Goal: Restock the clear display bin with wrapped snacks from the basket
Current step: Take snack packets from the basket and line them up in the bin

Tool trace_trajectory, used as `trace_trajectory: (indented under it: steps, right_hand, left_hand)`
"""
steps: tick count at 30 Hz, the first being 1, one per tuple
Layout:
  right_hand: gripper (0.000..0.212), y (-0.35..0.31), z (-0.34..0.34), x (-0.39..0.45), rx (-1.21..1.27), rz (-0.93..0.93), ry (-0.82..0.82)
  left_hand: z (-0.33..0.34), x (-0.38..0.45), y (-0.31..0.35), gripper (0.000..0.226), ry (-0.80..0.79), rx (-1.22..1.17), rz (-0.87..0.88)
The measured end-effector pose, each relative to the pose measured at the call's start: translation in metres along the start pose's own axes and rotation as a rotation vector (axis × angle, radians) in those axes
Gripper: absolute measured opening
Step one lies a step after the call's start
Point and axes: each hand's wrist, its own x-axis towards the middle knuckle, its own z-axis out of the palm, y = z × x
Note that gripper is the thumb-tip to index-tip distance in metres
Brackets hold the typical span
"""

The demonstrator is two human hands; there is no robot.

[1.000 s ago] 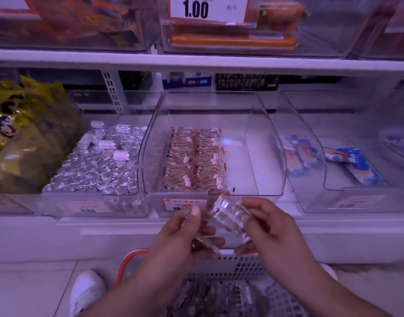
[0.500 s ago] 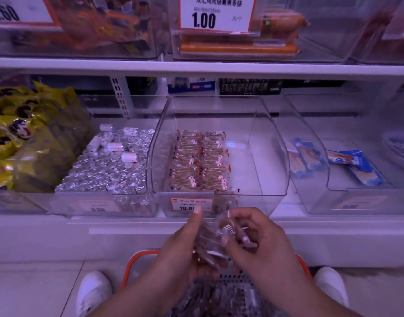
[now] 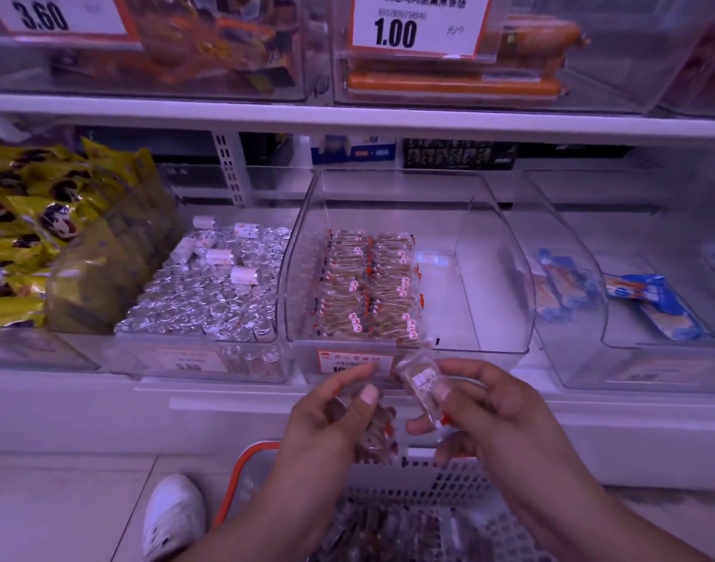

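Hands meet just in front of the shelf edge, above the white slotted plastic basket with an orange handle (image 3: pixel 440 480) that sits on the floor below you. Your right hand (image 3: pixel 485 411) pinches one clear-wrapped brown snack packet with a white label (image 3: pixel 422 385) between thumb and curled fingers (image 3: pixel 443 393), holding it tilted, its upper end near the front lip of the clear plastic display bin (image 3: pixel 505 285). Your left hand (image 3: pixel 331 419) grips a small bunch of the same wrapped snacks (image 3: pixel 382 429), thumb laid across them and fingers curled underneath. More dark wrapped packets (image 3: pixel 392 533) lie piled in the basket between your forearms. Inside the display bin, two neat rows of wrapped snacks with red and white marks (image 3: pixel 368 288) fill the left part, while the right part of its floor is bare. An orange-edged price label (image 3: pixel 349 361) is on the bin's front, partly hidden by your left hand. Left of it a bin of silver foil-wrapped pieces (image 3: pixel 201 302) stands just beside, with yellow bags (image 3: pixel 31 221) further left. Right of it another clear bin holds blue-wrapped bars (image 3: pixel 655 306). Your white shoe (image 3: pixel 173 517) rests on the floor beside the basket.
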Motion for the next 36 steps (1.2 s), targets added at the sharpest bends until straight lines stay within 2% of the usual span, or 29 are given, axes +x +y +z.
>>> trace_trajectory:
  steps: [3,6,8,11,13,17,20,22,24,26,27,29,32,36]
  right_hand:
    - [0.034,0.004,0.005,-0.003,-0.078,0.058,0.010]
    - [0.013,0.013,0.011,-0.006,-0.104,0.127,0.023]
    - [0.008,0.017,0.013,-0.008,-0.069,0.187,0.017]
    - [0.023,0.010,0.011,-0.009,-0.013,0.264,-0.079]
    - [0.022,0.002,0.005,-0.008,-0.025,0.303,-0.183]
    - [0.022,-0.008,-0.002,-0.010,0.071,0.336,-0.243]
    - [0.033,-0.019,-0.006,-0.014,0.060,0.262,-0.132]
    - [0.041,-0.036,-0.014,-0.015,0.016,0.120,-0.041]
    - [0.039,-0.064,-0.019,-0.009,-0.171,-0.093,-0.022]
    - [0.025,-0.092,-0.018,0.012,-0.556,-0.291,-0.051]
    - [0.021,-0.105,-0.015,0.027,-0.760,-0.333,-0.096]
    - [0.021,-0.120,-0.003,0.061,-1.096,-0.259,-0.281]
    - [0.028,-0.116,0.015,0.101,-1.435,-0.048,-0.545]
    - [0.030,-0.093,0.030,0.122,-1.510,0.101,-0.617]
  left_hand:
    - [0.002,-0.004,-0.001,0.040,-0.099,0.057,0.042]
    - [0.002,-0.007,-0.002,0.041,-0.081,0.274,0.171]
    - [0.003,-0.009,-0.004,0.049,-0.096,0.350,0.227]
    - [0.005,-0.011,-0.007,0.065,-0.132,0.401,0.246]
    - [0.004,-0.009,-0.007,0.069,-0.125,0.413,0.248]
    - [0.002,-0.005,-0.003,0.059,-0.022,0.377,0.235]
    - [0.004,-0.003,0.010,0.050,-0.027,0.214,0.197]
    - [0.003,-0.002,0.029,0.035,-0.009,0.270,0.325]
    - [-0.002,0.001,0.051,0.017,0.042,0.367,0.511]
    - [-0.012,0.008,0.065,0.019,0.120,0.426,0.610]
    - [-0.017,0.012,0.069,0.023,0.156,0.421,0.617]
    - [-0.024,0.020,0.073,0.026,0.207,0.384,0.599]
    - [-0.031,0.028,0.075,0.026,0.250,0.371,0.581]
    - [-0.040,0.034,0.076,0.024,0.254,0.327,0.552]
